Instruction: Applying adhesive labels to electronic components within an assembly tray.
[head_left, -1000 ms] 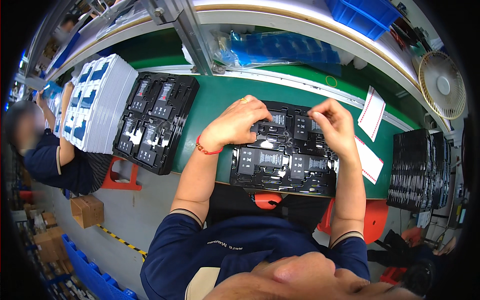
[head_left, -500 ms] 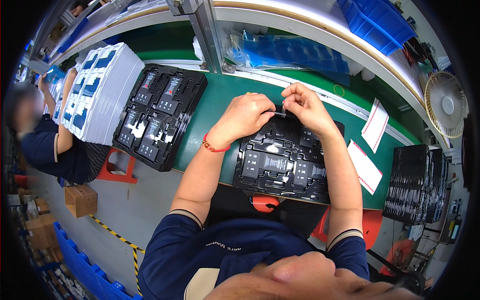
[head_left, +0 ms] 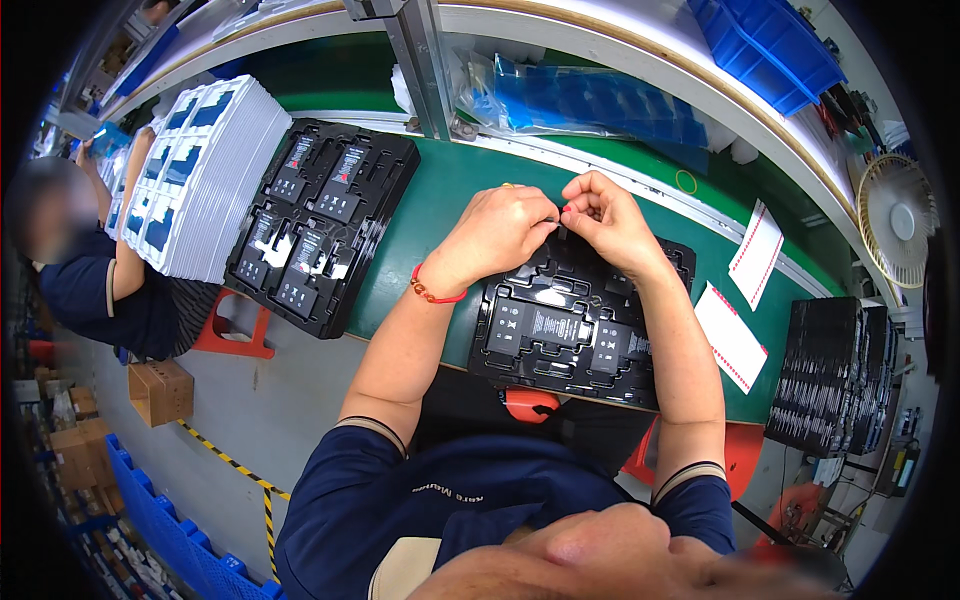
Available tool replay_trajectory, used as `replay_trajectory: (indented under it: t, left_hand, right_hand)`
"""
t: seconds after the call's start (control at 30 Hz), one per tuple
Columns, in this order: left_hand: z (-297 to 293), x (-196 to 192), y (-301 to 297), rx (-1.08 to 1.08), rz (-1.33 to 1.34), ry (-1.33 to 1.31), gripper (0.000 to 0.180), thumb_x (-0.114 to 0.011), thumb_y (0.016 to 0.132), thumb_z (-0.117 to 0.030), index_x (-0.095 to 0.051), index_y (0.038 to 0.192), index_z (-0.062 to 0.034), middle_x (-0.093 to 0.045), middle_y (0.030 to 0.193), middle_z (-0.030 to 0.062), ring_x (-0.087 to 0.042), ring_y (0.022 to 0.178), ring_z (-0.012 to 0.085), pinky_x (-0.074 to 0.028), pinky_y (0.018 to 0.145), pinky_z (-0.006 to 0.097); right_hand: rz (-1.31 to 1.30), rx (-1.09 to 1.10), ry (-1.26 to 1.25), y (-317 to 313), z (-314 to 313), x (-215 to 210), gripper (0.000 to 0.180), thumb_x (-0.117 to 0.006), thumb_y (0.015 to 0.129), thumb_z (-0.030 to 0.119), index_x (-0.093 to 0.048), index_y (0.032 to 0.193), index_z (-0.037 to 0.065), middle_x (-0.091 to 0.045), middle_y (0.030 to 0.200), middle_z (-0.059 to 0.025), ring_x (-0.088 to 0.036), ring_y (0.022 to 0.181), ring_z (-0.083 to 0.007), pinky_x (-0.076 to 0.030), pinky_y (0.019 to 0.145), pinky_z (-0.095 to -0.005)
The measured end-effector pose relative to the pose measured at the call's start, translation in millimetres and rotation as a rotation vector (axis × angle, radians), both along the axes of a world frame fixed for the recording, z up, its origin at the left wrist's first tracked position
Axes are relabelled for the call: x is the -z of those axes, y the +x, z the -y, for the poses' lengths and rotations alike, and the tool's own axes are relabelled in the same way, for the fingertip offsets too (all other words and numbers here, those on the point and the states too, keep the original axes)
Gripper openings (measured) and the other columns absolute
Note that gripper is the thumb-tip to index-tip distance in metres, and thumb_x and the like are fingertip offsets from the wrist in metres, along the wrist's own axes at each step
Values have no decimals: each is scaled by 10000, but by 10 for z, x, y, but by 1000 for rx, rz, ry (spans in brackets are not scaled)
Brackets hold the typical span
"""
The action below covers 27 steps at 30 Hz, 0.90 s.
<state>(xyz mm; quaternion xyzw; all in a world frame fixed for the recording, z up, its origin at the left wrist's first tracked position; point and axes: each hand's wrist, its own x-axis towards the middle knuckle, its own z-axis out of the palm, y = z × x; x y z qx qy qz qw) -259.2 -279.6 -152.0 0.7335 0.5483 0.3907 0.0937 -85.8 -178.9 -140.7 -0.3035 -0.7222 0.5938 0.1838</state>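
Observation:
Over the far edge of a black plastic tray (head_left: 560, 380), both my hands meet with their fingertips close together. My left hand (head_left: 503, 228) is closed on a thin dark piece, mostly covered by the fingers. Thumb and forefinger of my right hand (head_left: 610, 225) pinch right beside it; whatever is between them is too small to make out. Flat black batteries (head_left: 540, 326) with pale print lie in the tray's compartments below. My right forearm covers part of the tray's right side.
Left on the green table (head_left: 440, 185) stands a stack of black trays (head_left: 322, 220) holding batteries, beside stacked white trays (head_left: 225, 180). Red-edged white sheets (head_left: 730, 335) and more black trays (head_left: 815, 370) are on the right. A co-worker (head_left: 85, 270) sits far left.
My fingertips have drawn closer together, and the dark piece and clear strip visible between them before are now mostly covered. The whole view has shifted slightly.

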Motion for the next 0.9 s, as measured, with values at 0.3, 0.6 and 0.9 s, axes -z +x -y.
replay_trajectory:
  t: [0.3,0.6,0.9]
  left_hand:
    - [-10,-12,4,-11,-38,5,88,-702,807,-111,-684,854,-39,-692,866,90,-652,789,310,-517,718,404]
    - [-5,1,-13,-10,-25,16,80,-693,813,-109,-684,857,-42,-686,850,92,-647,781,311,-513,710,398]
    - [-37,-22,24,5,-33,44,83,-699,791,-74,-692,862,-31,-698,861,105,-662,796,309,-520,718,386]
  right_hand:
    - [54,21,144,17,11,18,250,-672,841,-1,-567,1066,23,-613,882,-39,-589,794,-88,-493,715,-242]
    - [55,89,1079,93,189,-190,115,-784,727,100,-714,807,55,-642,847,-39,-581,845,-260,-445,801,-388]
    - [116,-4,1317,87,194,-122,138,-773,666,133,-687,756,74,-611,817,-26,-560,870,-241,-405,844,-400]
